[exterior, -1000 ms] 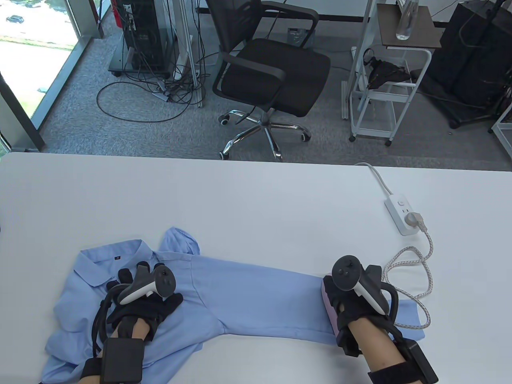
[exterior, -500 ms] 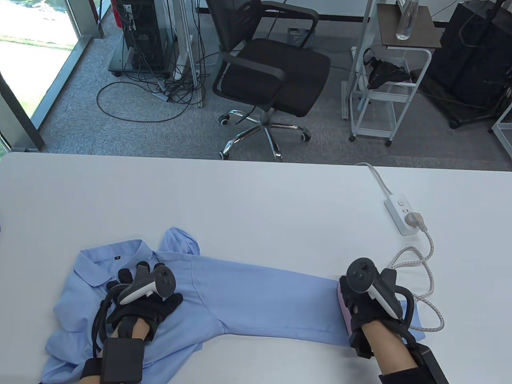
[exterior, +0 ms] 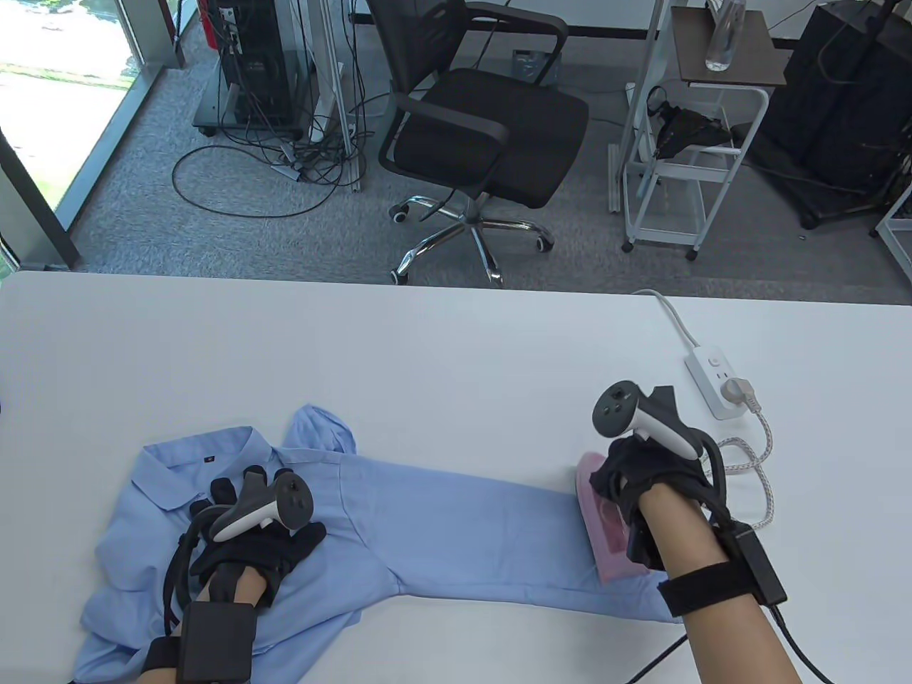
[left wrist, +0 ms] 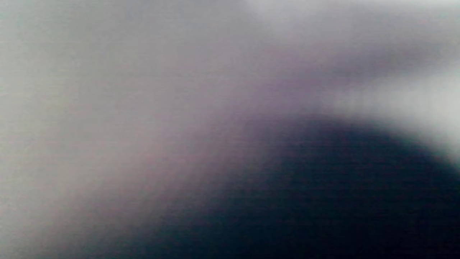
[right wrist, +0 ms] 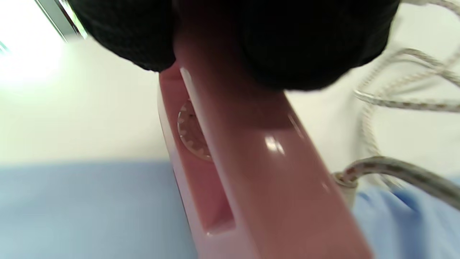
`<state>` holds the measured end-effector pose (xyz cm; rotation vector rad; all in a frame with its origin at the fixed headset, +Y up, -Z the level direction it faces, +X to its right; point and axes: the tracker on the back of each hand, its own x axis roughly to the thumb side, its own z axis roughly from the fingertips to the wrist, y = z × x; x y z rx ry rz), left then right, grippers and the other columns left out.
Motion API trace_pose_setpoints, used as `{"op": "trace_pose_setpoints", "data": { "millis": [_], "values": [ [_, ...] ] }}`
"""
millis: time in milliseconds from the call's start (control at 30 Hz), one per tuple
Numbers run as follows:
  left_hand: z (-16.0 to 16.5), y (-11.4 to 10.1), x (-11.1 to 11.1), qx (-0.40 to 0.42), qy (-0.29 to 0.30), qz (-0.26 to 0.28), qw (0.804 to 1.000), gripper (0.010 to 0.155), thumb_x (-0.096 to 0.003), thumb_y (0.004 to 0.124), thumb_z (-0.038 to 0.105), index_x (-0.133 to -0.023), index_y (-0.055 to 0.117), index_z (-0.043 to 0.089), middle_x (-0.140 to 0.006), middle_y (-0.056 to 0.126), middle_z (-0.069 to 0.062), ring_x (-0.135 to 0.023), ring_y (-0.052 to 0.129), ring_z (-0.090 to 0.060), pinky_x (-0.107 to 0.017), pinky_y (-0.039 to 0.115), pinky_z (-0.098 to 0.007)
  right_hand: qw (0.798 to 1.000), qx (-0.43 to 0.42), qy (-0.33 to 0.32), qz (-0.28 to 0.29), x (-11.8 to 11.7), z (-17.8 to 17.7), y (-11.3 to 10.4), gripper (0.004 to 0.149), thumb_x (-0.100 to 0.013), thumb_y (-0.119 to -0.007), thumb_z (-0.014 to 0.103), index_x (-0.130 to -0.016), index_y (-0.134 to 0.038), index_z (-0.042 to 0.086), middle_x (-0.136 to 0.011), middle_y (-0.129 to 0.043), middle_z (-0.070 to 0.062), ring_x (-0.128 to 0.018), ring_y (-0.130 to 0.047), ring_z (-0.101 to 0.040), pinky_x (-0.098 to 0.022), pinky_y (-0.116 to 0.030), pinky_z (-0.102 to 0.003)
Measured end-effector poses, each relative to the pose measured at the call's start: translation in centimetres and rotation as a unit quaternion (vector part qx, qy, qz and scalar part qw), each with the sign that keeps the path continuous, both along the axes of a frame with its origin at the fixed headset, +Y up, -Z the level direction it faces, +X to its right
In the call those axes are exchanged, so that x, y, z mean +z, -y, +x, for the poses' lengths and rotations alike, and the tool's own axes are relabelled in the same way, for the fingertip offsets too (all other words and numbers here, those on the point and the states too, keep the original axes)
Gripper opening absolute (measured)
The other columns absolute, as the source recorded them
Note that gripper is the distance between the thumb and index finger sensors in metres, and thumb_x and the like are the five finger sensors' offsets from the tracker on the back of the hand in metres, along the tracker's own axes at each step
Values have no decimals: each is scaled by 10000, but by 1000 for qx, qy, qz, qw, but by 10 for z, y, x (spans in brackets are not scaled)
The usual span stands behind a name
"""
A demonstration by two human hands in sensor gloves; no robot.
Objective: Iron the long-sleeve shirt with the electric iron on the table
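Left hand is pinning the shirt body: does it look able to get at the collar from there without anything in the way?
Probably yes. The left hand rests flat on the shirt, and the collar lies just beyond its fingertips with only bare fabric between. The iron sits far off, near the cuff end.

The right hand (exterior: 630, 474) swung the pink iron (exterior: 604, 527) from the cuff end back up the sleeve (exterior: 484, 531), turning its nose toward the far table edge; the cord (exterior: 759, 463) bunched closer.
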<state>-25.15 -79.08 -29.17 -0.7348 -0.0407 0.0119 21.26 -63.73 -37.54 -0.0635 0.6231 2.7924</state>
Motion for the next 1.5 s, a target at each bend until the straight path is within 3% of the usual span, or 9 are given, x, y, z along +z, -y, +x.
{"op": "trace_pose_setpoints", "data": {
  "millis": [133, 300, 400, 533, 833, 1000, 1200, 1333, 1500],
  "values": [
    [0, 0, 0, 0, 1, -1, 1000, 995, -498, 288, 692, -1052, -233, 51, -1041, -200, -412, -896, 27, -805, -556, 152, -909, 978, -109, 45, 170, -21, 20, -16, 711, -565, -839, 369, -1084, -484, 37, -932, -832, -128, -513, -1045, -351, -574, -806, -613],
    [0, 0, 0, 0, 1, -1, 1000, 995, -498, 286, 692, -1051, -236, 50, -1038, -202, -416, -894, 26, -806, -554, 151, -909, 929, -189, 141, 286, -42, 42, 13, 685, -563, -857, 324, -1079, -476, 83, -993, -767, -117, -618, -1026, -412, -598, -792, -639],
    [0, 0, 0, 0, 1, -1, 1000, 996, -496, 285, 692, -1049, -238, 50, -1037, -205, -415, -892, 24, -807, -553, 150, -910, 919, -181, 174, 304, -50, 50, 37, 684, -563, -858, 328, -1074, -479, 78, -985, -769, -121, -613, -1028, -405, -604, -791, -628],
    [0, 0, 0, 0, 1, -1, 1000, 997, -496, 282, 693, -1047, -242, 49, -1034, -210, -417, -890, 19, -808, -552, 146, -910, 928, -130, 169, 306, -59, 54, 60, 680, -562, -858, 331, -1072, -483, 81, -983, -770, -118, -610, -1028, -400, -616, -778, -625],
    [0, 0, 0, 0, 1, -1, 1000, 998, -495, 280, 694, -1046, -245, 48, -1032, -213, -418, -888, 15, -809, -551, 146, -910, 931, -144, 161, 296, -63, 55, 78, 679, -561, -847, 358, -1072, -490, 90, -985, -769, -131, -586, -1033, -392, -622, -765, -619],
    [0, 0, 0, 0, 1, -1, 1000, 996, -494, 279, 696, -1049, -241, 52, -1039, -208, -410, -894, 20, -805, -555, 148, -908, 945, -102, 146, 274, -55, 57, 60, 734, -559, -813, 433, -1091, -460, 71, -1026, -721, -195, -614, -1007, -391, -606, -753, -647],
    [-3, -16, -1, 15, 16, 28, 999, 1015, -513, 375, 703, -1092, -156, 60, -1093, -105, -403, -943, 135, -784, -587, 189, -888, 914, -118, 115, 371, -17, 64, 2, 692, -574, -759, 472, -1079, -497, 76, -967, -780, -181, -562, -994, -359, -592, -752, -639],
    [-22, -59, 1, 81, -16, 128, 988, 1004, -523, 410, 698, -1135, -87, 77, -1149, -34, -366, -995, 167, -740, -600, 195, -882, 908, -157, 35, 387, 9, 34, -25, 651, -579, -753, 475, -1058, -560, 79, -904, -845, -164, -583, -987, -374, -584, -746, -651],
    [-76, -100, 11, 75, -93, 243, 963, 936, -553, 465, 670, -1204, 121, 91, -1210, 143, -333, -1031, 269, -707, -614, 225, -877, 945, -125, -89, 290, 29, -49, -18, 652, -581, -756, 504, -1074, -586, 111, -971, -807, -185, -760, -889, -484, -619, -669, -713]
  ]
}}
